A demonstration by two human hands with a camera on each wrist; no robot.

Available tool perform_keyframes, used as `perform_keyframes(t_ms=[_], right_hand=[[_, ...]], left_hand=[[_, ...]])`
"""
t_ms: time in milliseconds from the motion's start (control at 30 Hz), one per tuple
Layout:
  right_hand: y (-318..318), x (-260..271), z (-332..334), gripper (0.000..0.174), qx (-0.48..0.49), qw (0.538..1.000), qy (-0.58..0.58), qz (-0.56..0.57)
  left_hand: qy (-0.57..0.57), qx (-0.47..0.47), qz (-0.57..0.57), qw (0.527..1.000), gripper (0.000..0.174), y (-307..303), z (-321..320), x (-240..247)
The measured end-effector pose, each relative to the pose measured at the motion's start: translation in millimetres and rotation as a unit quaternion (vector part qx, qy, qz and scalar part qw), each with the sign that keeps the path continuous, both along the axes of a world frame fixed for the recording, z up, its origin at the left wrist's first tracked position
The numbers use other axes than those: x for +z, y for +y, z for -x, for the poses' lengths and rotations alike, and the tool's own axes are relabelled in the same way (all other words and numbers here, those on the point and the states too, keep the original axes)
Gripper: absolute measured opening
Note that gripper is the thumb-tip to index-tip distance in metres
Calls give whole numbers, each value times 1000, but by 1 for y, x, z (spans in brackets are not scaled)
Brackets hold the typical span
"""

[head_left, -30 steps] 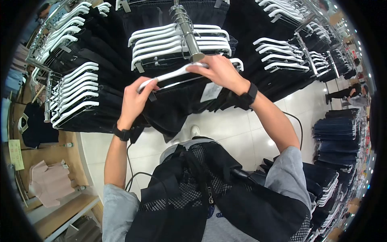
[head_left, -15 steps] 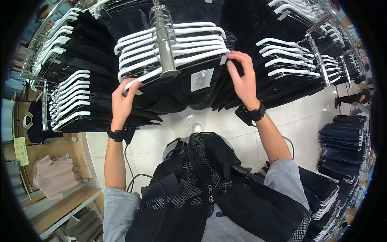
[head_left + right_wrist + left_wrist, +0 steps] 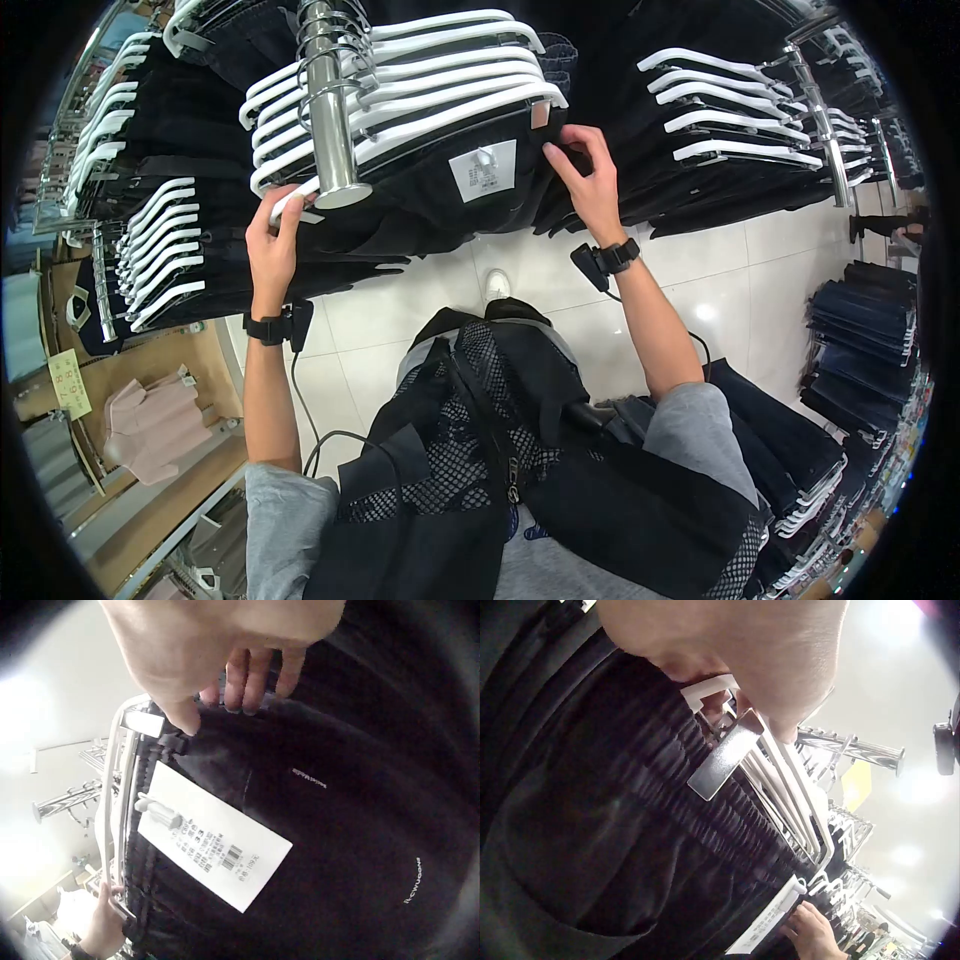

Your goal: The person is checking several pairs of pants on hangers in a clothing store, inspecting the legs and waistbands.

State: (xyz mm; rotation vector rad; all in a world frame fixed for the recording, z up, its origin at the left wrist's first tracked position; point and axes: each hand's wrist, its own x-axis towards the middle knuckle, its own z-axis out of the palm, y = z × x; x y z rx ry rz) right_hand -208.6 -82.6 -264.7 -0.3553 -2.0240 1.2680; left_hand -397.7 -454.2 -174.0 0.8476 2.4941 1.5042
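Black trousers [image 3: 410, 180] hang by metal clips from the front white hanger [image 3: 450, 113] on a chrome rail [image 3: 332, 110]. My left hand [image 3: 270, 243] pinches the hanger's left end between thumb and fingers, beside the rail's end. A silver clip [image 3: 726, 754] grips the elastic waistband just under that hand. My right hand [image 3: 593, 190] is at the trousers' right edge, thumb and fingers parted, fingertips close on the dark cloth below the hanger's other end. A white price tag [image 3: 214, 836] hangs from the waistband near the right hand.
More white hangers with dark garments hang behind on the same rail. Racks of hangers [image 3: 165, 250] stand at left, others [image 3: 740, 120] at right. A pink shirt [image 3: 155, 430] lies on a wooden display at lower left. Dark folded-over trousers [image 3: 860, 310] hang at far right.
The hanger was held in both hands before the rail; now it hangs on it. My right hand let go and moved down to the trousers' right edge. The left stayed on the hanger's end.
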Motion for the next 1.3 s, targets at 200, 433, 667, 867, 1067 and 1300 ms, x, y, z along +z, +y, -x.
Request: perform_keyframes(t_ms=[200, 433, 667, 867, 1067, 1300], right_hand=[[-1, 15, 3, 27, 8, 998, 18, 59], [17, 35, 9, 28, 48, 998, 4, 44], [14, 45, -9, 25, 136, 960, -65, 234], [4, 17, -9, 42, 273, 891, -241, 272], [-24, -68, -25, 64, 287, 834, -357, 307], [-58, -77, -68, 51, 240, 864, -309, 319]], left_hand=[[32, 4, -1, 999, 29, -2, 4, -7], [9, 8, 16, 1000, 28, -6, 7, -5], [10, 15, 28, 999, 29, -8, 8, 1], [21, 11, 33, 999, 29, -9, 13, 1], [45, 33, 28, 998, 30, -7, 13, 3], [46, 58, 67, 995, 32, -4, 10, 12]])
